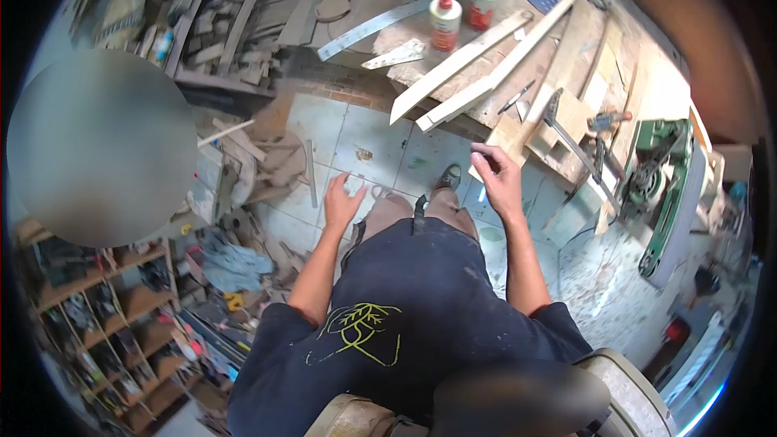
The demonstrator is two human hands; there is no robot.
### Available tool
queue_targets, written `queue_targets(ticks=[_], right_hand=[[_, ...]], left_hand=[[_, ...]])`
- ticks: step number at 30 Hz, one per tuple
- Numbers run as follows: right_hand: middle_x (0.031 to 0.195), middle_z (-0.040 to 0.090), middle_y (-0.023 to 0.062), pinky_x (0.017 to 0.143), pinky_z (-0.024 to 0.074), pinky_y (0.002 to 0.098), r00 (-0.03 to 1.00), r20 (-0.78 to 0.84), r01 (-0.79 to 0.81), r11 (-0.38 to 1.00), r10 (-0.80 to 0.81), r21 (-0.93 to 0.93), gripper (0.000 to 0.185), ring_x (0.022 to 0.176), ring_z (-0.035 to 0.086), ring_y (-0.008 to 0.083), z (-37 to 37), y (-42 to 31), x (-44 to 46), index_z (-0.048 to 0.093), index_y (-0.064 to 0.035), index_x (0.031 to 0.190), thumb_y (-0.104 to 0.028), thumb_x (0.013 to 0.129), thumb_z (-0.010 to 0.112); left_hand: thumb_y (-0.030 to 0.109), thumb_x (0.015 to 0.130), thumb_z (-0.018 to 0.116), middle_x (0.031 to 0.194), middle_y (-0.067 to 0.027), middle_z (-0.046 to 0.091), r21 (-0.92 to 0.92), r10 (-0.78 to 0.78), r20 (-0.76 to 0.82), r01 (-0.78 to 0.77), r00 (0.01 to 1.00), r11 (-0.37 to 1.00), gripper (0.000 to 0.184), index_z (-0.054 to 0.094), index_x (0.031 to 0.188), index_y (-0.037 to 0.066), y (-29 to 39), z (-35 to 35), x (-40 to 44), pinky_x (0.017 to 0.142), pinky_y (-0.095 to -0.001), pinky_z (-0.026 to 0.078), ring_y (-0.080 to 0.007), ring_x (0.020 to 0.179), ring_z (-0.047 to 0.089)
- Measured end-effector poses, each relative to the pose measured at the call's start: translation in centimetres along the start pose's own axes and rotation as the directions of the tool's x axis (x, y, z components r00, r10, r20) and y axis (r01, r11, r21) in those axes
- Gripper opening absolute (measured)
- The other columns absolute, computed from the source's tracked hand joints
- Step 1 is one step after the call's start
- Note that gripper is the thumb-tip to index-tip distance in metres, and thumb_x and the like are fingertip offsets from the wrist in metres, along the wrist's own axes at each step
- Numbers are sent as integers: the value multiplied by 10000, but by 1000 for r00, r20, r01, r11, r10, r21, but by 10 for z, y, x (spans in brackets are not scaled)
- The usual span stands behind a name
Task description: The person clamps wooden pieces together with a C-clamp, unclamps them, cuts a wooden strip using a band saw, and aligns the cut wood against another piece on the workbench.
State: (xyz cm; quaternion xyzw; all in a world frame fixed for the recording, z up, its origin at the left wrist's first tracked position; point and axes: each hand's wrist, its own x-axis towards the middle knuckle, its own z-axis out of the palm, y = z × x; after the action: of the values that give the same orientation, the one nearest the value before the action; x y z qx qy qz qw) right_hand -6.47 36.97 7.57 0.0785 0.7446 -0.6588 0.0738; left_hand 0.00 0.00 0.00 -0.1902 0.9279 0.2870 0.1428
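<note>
My left hand (pixel 343 202) hangs over the tiled floor in front of my legs. Its fingers are apart and nothing is in it. My right hand (pixel 500 178) is by the near edge of the workbench (pixel 409 81), close to a flat wooden board (pixel 508 134). Its fingers curve loosely, with a gap between thumb and forefinger. A small pale strip shows below that thumb; I cannot make out what it is. Two long wooden strips (pixel 461 69) (pixel 506 65) stick out past the bench edge. A dark pen (pixel 516 97) lies beside them.
Two red-capped glue bottles (pixel 445 23) (pixel 483 4) stand on the bench near a long metal ruler (pixel 380 28). A clamp (pixel 571 133) and a green belt sander (pixel 668 194) are at the right. Wooden shelves (pixel 113 307) and scrap wood fill the left.
</note>
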Motion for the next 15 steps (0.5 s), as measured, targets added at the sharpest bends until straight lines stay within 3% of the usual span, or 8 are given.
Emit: queue_targets(ticks=[2,3,4,7,10,13,15], right_hand=[[999,699,80,823,522,280,991,130,-7,1000,10,-28,260,902,667,134,-5,-2,-3,712,-2,1133,-185,950,689],[988,692,81,843,517,286,981,172,111,984,-87,-137,269,927,661,145,21,-16,17,709,-5,1141,-202,960,676],[994,692,82,850,513,288,973,225,93,983,-56,-159,277,936,655,147,33,-28,10,706,-3,1150,-205,964,672],[1036,695,87,875,504,289,913,407,97,988,-42,-118,303,962,644,147,106,-36,4,687,6,1193,-199,972,658],[1120,695,103,876,516,301,838,542,165,978,-70,-130,388,999,653,170,170,-38,1,634,9,1298,-250,1010,608],[1138,699,108,957,482,314,766,641,157,982,-53,-106,370,1055,633,167,246,-63,-21,640,14,1293,-211,1001,607],[1176,690,131,979,474,321,676,733,212,973,-78,-92,398,1085,626,174,301,-83,-41,606,35,1327,-207,1010,595]], left_hand=[[459,746,813,1342,-218,604,106,-178,-49,182,983,978,741,608,1309,23,-63,25,-42,1010,-422,486,-382,1181,616],[472,728,817,1324,-217,616,-17,-258,-11,257,966,966,757,612,1302,22,-116,61,-13,1017,-420,482,-374,1187,613],[484,711,820,1307,-216,628,-42,-397,31,398,917,916,772,616,1295,21,-160,75,-38,1024,-418,478,-366,1194,610],[499,702,812,1289,-217,639,-10,-627,16,627,779,779,780,618,1292,26,-260,56,-100,1043,-425,466,-346,1216,600],[510,714,794,1294,-211,637,-222,-597,53,592,801,775,772,616,1300,40,-309,64,-146,1051,-427,460,-339,1226,595],[501,722,789,1275,-200,647,-357,-561,-161,481,812,800,720,637,1265,54,-330,77,-193,1032,-420,471,-343,1203,605],[501,728,785,1258,-201,652,-446,-676,-129,567,725,693,689,649,1239,58,-341,78,-216,1018,-424,477,-344,1190,609]])
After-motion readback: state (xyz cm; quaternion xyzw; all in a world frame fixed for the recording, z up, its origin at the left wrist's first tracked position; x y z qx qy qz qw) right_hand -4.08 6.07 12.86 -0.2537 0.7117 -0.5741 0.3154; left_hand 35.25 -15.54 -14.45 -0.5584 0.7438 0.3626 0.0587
